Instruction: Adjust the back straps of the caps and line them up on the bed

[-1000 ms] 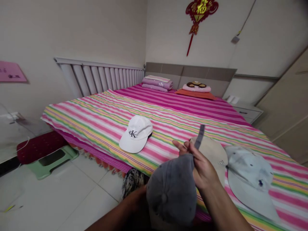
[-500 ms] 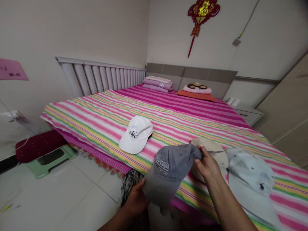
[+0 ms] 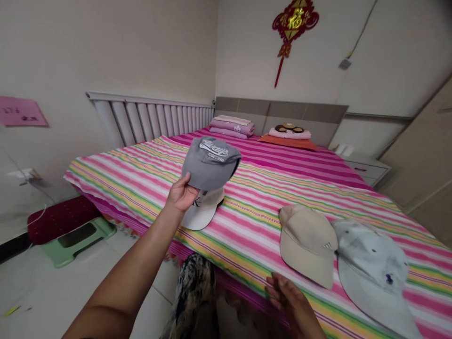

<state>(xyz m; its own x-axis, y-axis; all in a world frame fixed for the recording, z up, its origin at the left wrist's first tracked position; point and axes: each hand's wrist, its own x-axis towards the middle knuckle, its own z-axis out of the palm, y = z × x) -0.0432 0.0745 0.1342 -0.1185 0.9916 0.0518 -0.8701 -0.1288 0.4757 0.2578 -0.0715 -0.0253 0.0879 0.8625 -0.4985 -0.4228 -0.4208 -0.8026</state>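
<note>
My left hand (image 3: 182, 192) grips the brim of a grey baseball cap (image 3: 212, 162) with white lettering, raised over the bed. Behind and below it, a white baseball cap (image 3: 202, 214) with a dark "K" rests on the striped cover, its crown largely hidden. My right hand (image 3: 287, 296) holds nothing, fingers apart and slightly curled, by the bed's near edge. Closest to that hand lies a beige baseball cap (image 3: 309, 242). A pale blue baseball cap (image 3: 374, 268) with a small dark emblem touches it on the right.
A striped sheet (image 3: 247, 240) covers the bed's near part. Folded purple bedding (image 3: 231, 127) and a pink folded bundle (image 3: 289, 133) sit toward the headboard (image 3: 263, 113). A green stool (image 3: 76, 242) stands on the floor at left. A white nightstand (image 3: 365, 167) is at right.
The grey cap has moved up and left, in front of the white cap, carried by my left hand. My right hand has let go of it and dropped to the bed's near edge.
</note>
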